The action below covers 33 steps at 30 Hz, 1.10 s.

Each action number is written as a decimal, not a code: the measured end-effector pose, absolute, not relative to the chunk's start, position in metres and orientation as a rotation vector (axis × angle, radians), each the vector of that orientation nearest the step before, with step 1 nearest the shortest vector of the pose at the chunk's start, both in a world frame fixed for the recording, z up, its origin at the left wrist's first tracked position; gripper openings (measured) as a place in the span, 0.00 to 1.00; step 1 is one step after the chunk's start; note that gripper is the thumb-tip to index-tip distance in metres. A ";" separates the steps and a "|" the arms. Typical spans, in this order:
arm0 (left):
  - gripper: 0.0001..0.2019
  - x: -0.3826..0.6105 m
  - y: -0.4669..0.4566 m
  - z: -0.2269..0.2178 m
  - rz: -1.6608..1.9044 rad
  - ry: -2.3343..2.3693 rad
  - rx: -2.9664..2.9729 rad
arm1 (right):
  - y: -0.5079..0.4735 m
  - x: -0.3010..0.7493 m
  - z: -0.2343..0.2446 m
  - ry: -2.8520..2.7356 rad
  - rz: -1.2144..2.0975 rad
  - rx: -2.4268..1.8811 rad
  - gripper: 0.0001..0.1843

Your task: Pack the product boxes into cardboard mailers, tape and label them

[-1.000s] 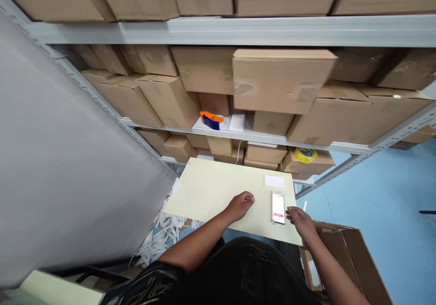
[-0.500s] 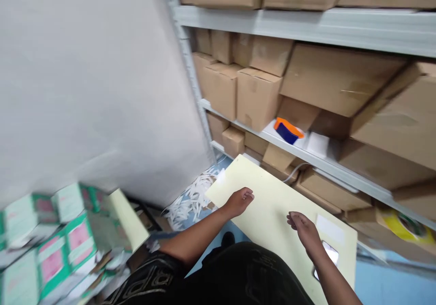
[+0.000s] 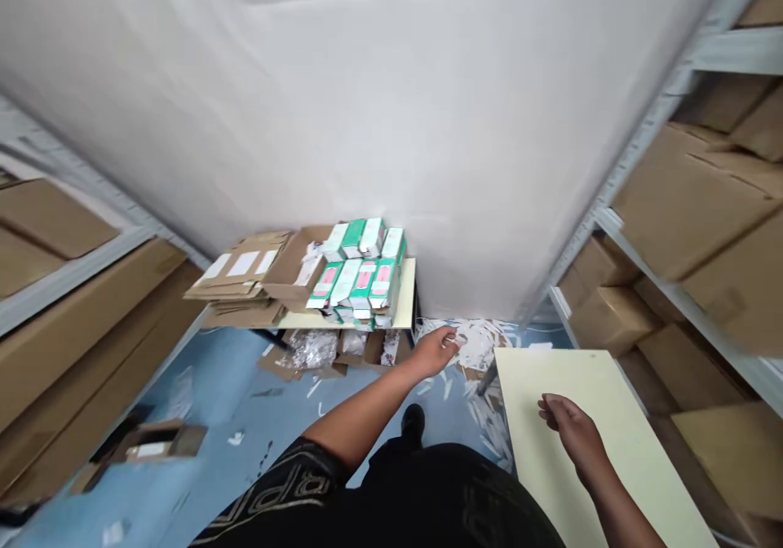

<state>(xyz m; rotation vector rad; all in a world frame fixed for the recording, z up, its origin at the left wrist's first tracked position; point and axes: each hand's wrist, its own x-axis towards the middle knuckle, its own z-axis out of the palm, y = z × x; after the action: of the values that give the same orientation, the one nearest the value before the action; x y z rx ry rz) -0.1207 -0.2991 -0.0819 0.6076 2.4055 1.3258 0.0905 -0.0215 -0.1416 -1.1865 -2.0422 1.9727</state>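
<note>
My left hand reaches out over the blue floor towards a low table, its fingers loosely curled and nothing visible in them. That table carries a stack of green and white boxes and flattened cardboard. My right hand hovers over a pale yellow tabletop, fingers curled, with nothing seen in it.
A white wall fills the middle. Metal shelving with brown cartons stands on the right, more shelving on the left. White paper scraps litter the floor by the wall. Clear bags and cardboard lie under the low table.
The view has swung left, away from the shelves and the phone on the yellow table. My left hand has left the yellow table and moved out towards the low table with the boxes.
</note>
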 end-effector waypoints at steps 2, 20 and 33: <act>0.21 -0.139 -0.337 -0.073 1.307 2.548 0.567 | -0.040 0.055 -0.137 -2.160 1.977 -1.082 0.28; 0.25 -0.389 -0.515 -0.075 0.844 3.099 0.555 | -0.271 -0.259 -0.104 -2.654 1.871 -0.462 0.24; 0.42 -0.520 -0.444 -0.065 0.289 3.059 0.114 | -0.261 -0.316 -0.123 -2.631 2.005 -0.495 0.23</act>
<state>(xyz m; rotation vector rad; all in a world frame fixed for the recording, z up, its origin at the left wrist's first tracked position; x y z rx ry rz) -0.5203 -0.4444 -0.0648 0.1137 3.0591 0.2890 -0.3159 -0.2610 -0.1226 -0.4950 -2.6306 2.0050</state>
